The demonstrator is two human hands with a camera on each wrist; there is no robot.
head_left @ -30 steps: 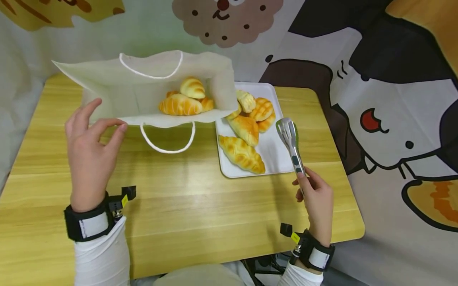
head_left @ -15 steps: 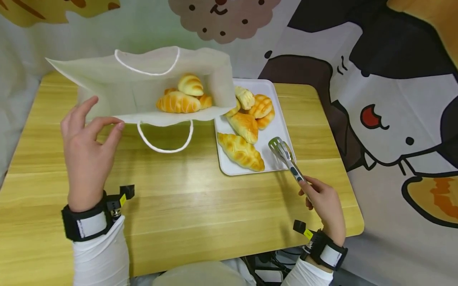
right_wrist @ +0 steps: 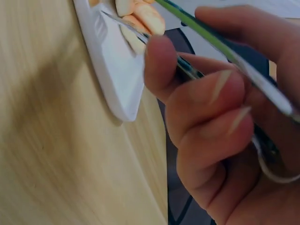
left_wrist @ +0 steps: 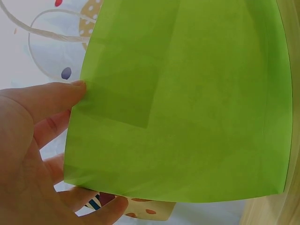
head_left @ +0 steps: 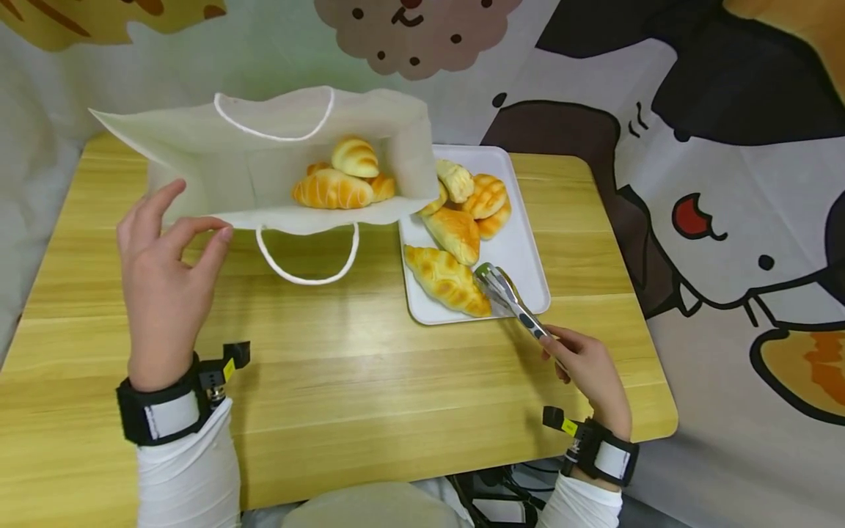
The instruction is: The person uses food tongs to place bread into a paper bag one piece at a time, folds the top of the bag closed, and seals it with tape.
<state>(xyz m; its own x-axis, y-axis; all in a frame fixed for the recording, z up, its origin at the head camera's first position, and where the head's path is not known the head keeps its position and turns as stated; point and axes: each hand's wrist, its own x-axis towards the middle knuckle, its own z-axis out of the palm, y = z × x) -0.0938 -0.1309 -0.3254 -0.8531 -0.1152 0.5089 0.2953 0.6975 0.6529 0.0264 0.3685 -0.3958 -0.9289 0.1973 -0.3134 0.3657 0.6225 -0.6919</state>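
Note:
My left hand (head_left: 168, 290) pinches the near-left rim of a paper bag (head_left: 218, 183) with thumb and index finger. The bag stands upright with its mouth spread and white rope handles; its outer face (left_wrist: 187, 103) is green in the left wrist view. Several bread rolls (head_left: 332, 190) lie inside. In my right hand (head_left: 590, 370) is a pair of metal tongs (head_left: 524, 315), gripped by the handles. Their tips reach the right end of a long golden bread (head_left: 445, 281) at the tray's front. The tongs' arms (right_wrist: 211, 40) stand apart in the right wrist view.
A white tray (head_left: 524, 257) sits right of the bag, which overlaps its left edge in the head view. More breads (head_left: 454, 231) are piled behind the long one. The wooden table (head_left: 343, 411) ends just past the tray; a cartoon-print cloth (head_left: 713, 257) hangs behind.
The right hand has brought the tongs from the tray's right edge down and leftward to the long bread. The left hand keeps its hold on the bag's rim.

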